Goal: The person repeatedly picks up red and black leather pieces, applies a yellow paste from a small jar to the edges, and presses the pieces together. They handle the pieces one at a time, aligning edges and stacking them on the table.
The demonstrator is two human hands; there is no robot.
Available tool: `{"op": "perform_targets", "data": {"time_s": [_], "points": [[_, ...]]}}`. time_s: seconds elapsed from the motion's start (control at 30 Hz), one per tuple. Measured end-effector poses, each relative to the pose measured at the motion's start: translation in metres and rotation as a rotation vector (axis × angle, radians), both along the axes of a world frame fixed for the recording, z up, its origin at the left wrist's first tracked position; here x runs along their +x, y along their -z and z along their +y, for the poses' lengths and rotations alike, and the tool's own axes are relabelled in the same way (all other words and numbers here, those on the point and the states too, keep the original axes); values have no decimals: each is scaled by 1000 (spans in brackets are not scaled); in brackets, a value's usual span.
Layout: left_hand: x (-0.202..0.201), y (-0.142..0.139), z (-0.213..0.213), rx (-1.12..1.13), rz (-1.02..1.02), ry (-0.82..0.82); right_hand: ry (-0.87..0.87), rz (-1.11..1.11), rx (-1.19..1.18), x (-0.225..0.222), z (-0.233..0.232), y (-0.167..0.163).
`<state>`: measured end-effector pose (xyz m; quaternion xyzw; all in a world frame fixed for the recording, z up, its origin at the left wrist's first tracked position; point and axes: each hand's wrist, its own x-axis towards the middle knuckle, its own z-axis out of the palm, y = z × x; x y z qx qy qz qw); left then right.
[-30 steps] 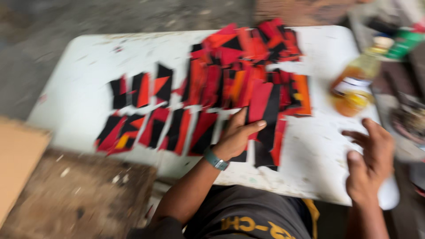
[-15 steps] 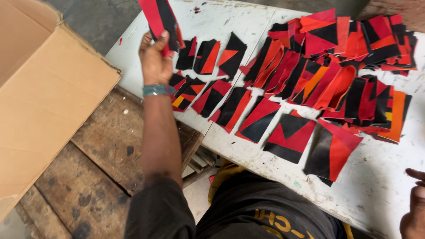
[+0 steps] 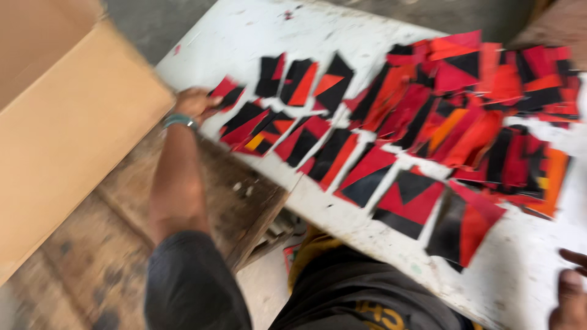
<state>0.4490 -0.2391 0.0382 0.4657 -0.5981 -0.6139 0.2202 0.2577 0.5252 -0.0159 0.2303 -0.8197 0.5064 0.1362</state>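
Note:
Many red, black and orange pieces (image 3: 428, 122) lie in rows across a white, paint-marked table (image 3: 257, 30). My left hand (image 3: 194, 101), with a teal wristband, rests at the table's left edge, its fingers pinching a red-and-black piece (image 3: 227, 91) down on the surface at the end of the row. My right hand (image 3: 568, 293) shows only partly at the lower right corner, on the bare table near a black-and-red piece (image 3: 465, 226), holding nothing that I can see. The picture is motion-blurred.
A large open cardboard box (image 3: 67, 134) stands to the left of the table. Under my left arm is a worn wooden surface (image 3: 122, 244). Grey floor shows beyond the table's far edge.
My left hand carried a red-and-black piece leftward, held it raised half a second ago, and has now brought it down to the left end of the rows. The view has swung left.

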Motion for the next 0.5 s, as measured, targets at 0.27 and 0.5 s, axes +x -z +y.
{"op": "perform_targets", "data": {"time_s": [0.27, 0.5], "points": [[-11, -5, 13, -830, -1194, 251, 104, 55, -2, 48, -32, -105], [-54, -1, 59, -1265, -653, -32, 182, 17, -11, 49, -15, -121]]}}
